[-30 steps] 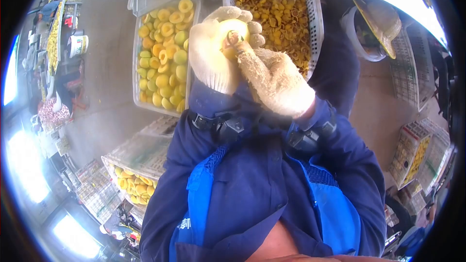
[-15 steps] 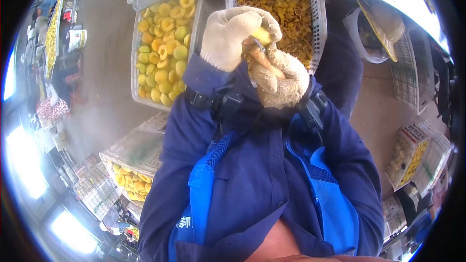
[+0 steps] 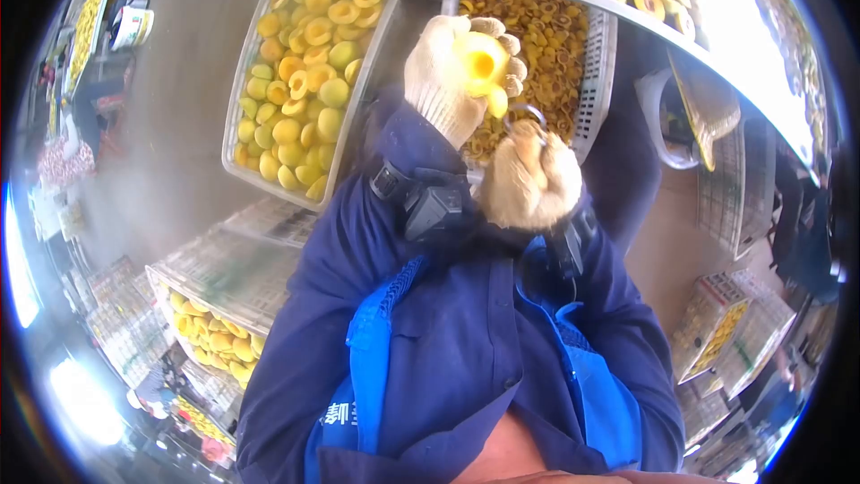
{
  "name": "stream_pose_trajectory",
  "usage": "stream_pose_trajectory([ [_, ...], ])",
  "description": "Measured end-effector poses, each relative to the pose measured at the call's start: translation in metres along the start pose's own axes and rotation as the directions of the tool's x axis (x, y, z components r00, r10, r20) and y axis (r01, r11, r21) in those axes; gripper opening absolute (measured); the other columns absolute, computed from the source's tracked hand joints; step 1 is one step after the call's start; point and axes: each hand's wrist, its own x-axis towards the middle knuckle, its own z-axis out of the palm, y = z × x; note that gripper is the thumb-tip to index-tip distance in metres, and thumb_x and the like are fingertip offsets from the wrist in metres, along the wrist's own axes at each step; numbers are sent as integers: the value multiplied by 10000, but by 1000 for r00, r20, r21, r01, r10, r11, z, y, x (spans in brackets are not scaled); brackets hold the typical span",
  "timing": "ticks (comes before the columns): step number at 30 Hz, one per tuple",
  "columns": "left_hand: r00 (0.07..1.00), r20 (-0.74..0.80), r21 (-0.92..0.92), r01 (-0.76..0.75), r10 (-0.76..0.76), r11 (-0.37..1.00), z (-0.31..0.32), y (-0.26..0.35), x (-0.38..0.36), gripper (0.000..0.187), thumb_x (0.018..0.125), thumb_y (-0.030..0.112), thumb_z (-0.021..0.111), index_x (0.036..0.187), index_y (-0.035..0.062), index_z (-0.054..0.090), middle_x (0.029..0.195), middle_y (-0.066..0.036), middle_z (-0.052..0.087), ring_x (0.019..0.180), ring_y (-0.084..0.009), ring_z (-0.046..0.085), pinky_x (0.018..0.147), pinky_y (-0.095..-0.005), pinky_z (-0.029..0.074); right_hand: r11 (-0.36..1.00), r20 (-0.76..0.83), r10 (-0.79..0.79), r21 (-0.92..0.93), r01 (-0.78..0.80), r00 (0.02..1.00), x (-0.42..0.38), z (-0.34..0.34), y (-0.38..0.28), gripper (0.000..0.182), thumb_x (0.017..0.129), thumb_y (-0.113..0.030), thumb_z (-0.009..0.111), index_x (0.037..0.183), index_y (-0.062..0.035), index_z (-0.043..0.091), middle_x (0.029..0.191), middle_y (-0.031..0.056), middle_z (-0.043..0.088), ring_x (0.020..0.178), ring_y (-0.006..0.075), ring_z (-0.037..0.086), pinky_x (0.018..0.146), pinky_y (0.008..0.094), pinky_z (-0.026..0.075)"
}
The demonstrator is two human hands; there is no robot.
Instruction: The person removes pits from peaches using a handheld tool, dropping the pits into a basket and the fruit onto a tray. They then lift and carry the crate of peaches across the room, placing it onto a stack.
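Left hand (image 3: 441, 81): wearing a white knitted cloth glove, matt and coarse-ribbed, gripping a peach half (image 3: 479, 67) that is showing wet, glossy yellow flesh. Right hand (image 3: 530, 181): wearing a like glove, looking fuzzy, damp and stained tan, closing on a tool with a thin metal loop (image 3: 527, 115) that is glinting. Crate of peach halves (image 3: 246, 166): pale plastic lattice, dull, holding smooth, shiny fruit. Crate of scraps (image 3: 602, 63): same white plastic mesh. Sleeves (image 3: 376, 242): dark blue woven cloth, matt. Apron (image 3: 372, 350): brighter blue, looking smoother.

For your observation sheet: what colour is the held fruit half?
Yellow, with an orange hollow; head view: fruit half.
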Motion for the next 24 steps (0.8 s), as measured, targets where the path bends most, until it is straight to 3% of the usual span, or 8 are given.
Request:
stream_pose_trajectory([
  [3,992,-124,-47,-14,8,999,-1,22,-12,389,1033,323,436,1028,3,656,894,-155,700,738,-318,692,685,-445,598,989,-179,-132,-82,119,975,3,-21,-21,504,1067,-530,655,858,-73,690,665,53,587,595,205,600,551,379,487],
  [5,998,-34,-21,-54,53,998,-28,30,-6,406,1018,274,453,1177,-34,665,1025,-194,729,877,-355,741,803,-476,643,355,-637,-473,-770,-530,609,25,-40,-35,590,1076,-604,607,856,-67,713,628,31,555,528,162,545,499,346,445],
  [7,993,58,-73,-101,106,992,-59,31,0,357,919,119,560,1234,-26,645,1137,-156,704,969,-299,734,867,-451,643,523,-712,-578,-698,-489,398,18,-78,-41,642,1081,-631,580,911,-27,711,589,9,517,461,131,469,451,316,382],
  [10,954,187,100,-257,235,961,-102,47,-15,412,974,64,560,1381,3,587,1235,-99,677,1160,-234,684,972,-405,617,615,-738,-404,-656,-437,540,8,-59,-38,549,1078,-556,640,920,-31,666,567,-52,426,406,92,353,387,285,252],
  [14,925,-89,116,-358,369,926,-141,80,-32,366,1029,152,682,1359,-7,661,1203,-135,726,998,-247,752,876,-406,655,462,-732,-437,-681,-568,522,26,-63,-34,615,1092,-580,585,940,9,672,555,-6,452,387,118,377,377,292,273],
  [19,641,-315,796,-224,700,563,-235,145,-17,389,1056,265,598,1313,-13,689,1327,-164,737,1181,-301,704,1081,-394,517,390,-770,-412,-633,-669,487,32,-83,-22,661,1109,-599,521,924,16,676,541,40,502,379,151,412,372,310,304],
  [21,452,-28,995,-74,891,68,-280,175,10,408,1053,259,557,1342,-5,672,1333,-206,719,1202,-380,684,1085,-443,512,382,-796,-383,-598,-704,469,33,-83,-18,645,1111,-586,520,921,11,671,540,43,504,382,153,418,374,313,306],
  [24,287,496,821,152,819,-551,-283,237,70,434,1039,263,550,1377,10,650,1298,-218,713,1198,-412,670,1054,-465,521,365,-819,-351,-566,-739,454,38,-82,-14,626,1102,-581,534,919,1,674,546,46,517,393,159,432,380,319,310],
])
